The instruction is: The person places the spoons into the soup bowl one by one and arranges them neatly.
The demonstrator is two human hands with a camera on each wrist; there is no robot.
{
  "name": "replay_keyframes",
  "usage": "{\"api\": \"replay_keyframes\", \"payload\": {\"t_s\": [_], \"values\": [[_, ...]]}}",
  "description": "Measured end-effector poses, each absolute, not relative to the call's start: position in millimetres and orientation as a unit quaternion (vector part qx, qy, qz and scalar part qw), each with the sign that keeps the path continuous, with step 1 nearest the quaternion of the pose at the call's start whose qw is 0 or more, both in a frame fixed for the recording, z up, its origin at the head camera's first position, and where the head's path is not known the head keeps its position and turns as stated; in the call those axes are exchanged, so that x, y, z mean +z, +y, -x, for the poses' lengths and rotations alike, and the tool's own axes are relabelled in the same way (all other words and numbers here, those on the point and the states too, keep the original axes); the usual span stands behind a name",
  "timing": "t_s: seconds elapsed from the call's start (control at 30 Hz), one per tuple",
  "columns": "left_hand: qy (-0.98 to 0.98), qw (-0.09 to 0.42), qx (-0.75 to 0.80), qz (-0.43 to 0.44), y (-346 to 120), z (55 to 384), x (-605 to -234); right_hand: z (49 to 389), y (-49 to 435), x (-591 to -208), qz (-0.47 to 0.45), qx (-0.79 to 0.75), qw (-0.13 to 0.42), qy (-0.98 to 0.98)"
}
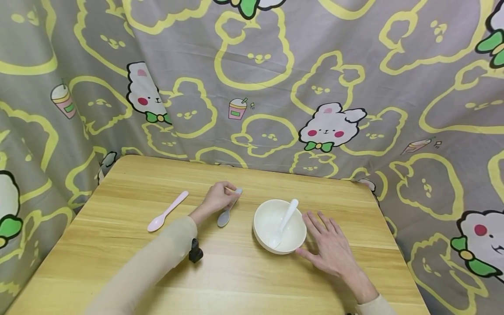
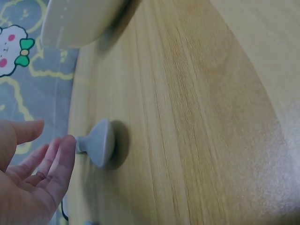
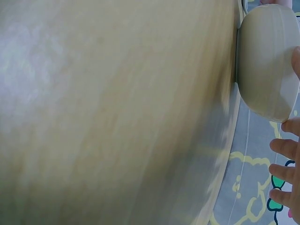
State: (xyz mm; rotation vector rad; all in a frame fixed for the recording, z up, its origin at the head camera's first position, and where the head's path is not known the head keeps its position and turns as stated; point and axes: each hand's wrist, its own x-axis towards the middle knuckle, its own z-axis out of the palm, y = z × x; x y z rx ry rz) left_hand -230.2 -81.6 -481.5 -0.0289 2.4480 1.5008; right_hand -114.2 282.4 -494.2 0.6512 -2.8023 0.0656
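Note:
My left hand (image 1: 217,196) is at the handle end of a grey spoon (image 1: 223,218) that lies on the table. In the left wrist view a gap shows between the thumb and the relaxed fingers (image 2: 65,152), and the fingers partly hide the handle of the grey spoon (image 2: 101,143). A cream bowl (image 1: 261,234) stands upright, with a white spoon (image 1: 289,212) leaning in it, handle over the far rim. My right hand (image 1: 332,249) has its fingers spread at the bowl's right side, thumb and forefinger right at the wall of the bowl (image 3: 267,61).
A pink spoon (image 1: 173,204) lies on the wooden table (image 1: 236,280), left of the left hand. Behind the table hangs a grey curtain (image 1: 271,48) with yellow outlines and white rabbit figures, reaching round both sides.

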Motion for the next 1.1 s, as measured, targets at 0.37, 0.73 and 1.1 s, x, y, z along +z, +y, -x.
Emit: {"api": "replay_keyframes", "payload": {"t_s": [0.37,0.73,1.1], "values": [[0.865,0.117,0.487,0.016,-84,240,-493,114,283,-494,-0.223,0.019,0.124,-0.967],[0.854,0.148,0.497,0.033,-86,244,-496,114,283,-494,-0.226,0.019,0.131,-0.965],[0.858,0.165,0.485,0.028,-84,246,-495,115,283,-494,-0.233,0.02,0.141,-0.962]]}}
